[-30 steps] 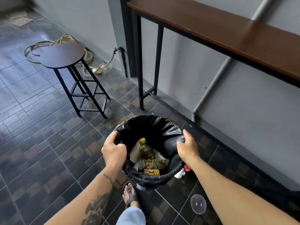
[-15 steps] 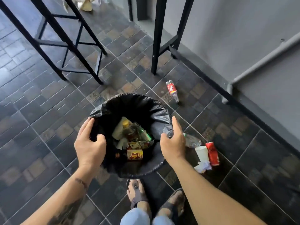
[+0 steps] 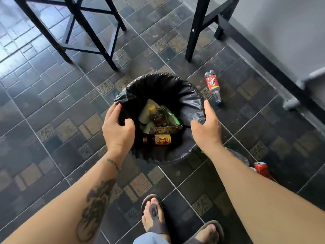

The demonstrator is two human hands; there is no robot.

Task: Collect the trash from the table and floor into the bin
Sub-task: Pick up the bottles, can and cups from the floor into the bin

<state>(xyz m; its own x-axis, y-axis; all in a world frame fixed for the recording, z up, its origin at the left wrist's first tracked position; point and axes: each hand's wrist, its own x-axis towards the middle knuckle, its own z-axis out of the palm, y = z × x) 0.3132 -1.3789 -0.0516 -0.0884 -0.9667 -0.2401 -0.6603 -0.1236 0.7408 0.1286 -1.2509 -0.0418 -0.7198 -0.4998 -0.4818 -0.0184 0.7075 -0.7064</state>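
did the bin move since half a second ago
Cannot tell: the camera itself shifted. The bin lies about as far from the plastic bottle as before, both hands at its rim.

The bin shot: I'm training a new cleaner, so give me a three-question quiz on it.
1. True or false: the plastic bottle with the red label lies on the floor outside the bin.
2. Where do the left hand and right hand sit?
3. Which drink container shows beside the right forearm: A) glass jar, B) red can, C) carton?

Key: 1. true; 2. on opposite sides of the bin's liner rim; 3. B
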